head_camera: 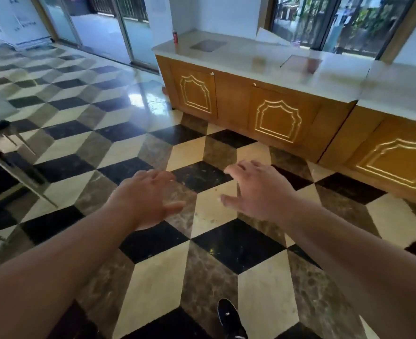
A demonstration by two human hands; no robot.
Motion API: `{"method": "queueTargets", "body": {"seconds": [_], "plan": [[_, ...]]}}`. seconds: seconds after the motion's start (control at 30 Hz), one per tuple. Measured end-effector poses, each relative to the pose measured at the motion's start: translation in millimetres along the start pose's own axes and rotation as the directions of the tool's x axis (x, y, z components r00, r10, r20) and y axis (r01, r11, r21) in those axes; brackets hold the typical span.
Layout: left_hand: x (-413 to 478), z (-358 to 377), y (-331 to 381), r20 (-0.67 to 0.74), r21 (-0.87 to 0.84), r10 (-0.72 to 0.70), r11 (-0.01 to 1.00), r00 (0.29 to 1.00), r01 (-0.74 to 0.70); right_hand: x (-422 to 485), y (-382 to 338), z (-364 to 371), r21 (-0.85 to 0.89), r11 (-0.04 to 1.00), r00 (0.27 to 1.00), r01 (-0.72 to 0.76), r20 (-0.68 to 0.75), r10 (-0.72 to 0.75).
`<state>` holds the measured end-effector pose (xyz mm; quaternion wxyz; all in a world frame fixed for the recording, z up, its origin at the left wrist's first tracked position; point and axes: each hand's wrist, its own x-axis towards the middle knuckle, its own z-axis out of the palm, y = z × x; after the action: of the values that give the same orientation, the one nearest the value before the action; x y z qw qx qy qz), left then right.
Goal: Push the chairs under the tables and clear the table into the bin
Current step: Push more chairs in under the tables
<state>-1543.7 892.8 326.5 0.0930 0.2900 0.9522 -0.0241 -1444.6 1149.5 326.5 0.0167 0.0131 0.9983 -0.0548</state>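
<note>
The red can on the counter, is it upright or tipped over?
Upright: the red can stands on its base on the counter, taller than wide.

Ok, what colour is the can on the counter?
Red, as far as the head view shows: the can is small and far off.

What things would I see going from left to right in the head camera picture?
Chair → left hand → red can → right hand → wooden counter.
</note>
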Motion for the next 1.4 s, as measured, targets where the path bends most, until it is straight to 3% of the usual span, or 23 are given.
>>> {"method": "queueTargets", "body": {"seconds": [0.2,0.4,0.67,1.03,1.17,1.4], "plan": [[79,6,-55,0.061,-0.061,-0.178,0.981,0.982,0.182,150,2,29,0.047,0.986,0.980,0.162,0.106,-0.166],[107,4,-142,0.080,-0.141,-0.356,0.920,0.931,0.364,273,-58,30,-0.010,0.933,0.923,0.361,0.148,-0.356],[131,5,-301,0.050,-0.216,-0.509,0.835,0.859,0.507,427,-210,47,-0.077,0.819,0.818,0.569,0.153,-0.554],[139,18,-546,0.113,-0.352,-0.647,0.684,0.754,0.639,598,-414,64,-0.050,0.736,0.724,0.675,0.242,-0.647],[127,11,-613,0.129,-0.359,-0.694,0.633,0.708,0.686,642,-483,67,-0.007,0.683,0.657,0.730,0.283,-0.699],[130,12,-776,0.052,-0.376,-0.815,0.519,0.577,0.767,770,-652,87,0.063,0.570,0.555,0.819,0.162,-0.816]]}}
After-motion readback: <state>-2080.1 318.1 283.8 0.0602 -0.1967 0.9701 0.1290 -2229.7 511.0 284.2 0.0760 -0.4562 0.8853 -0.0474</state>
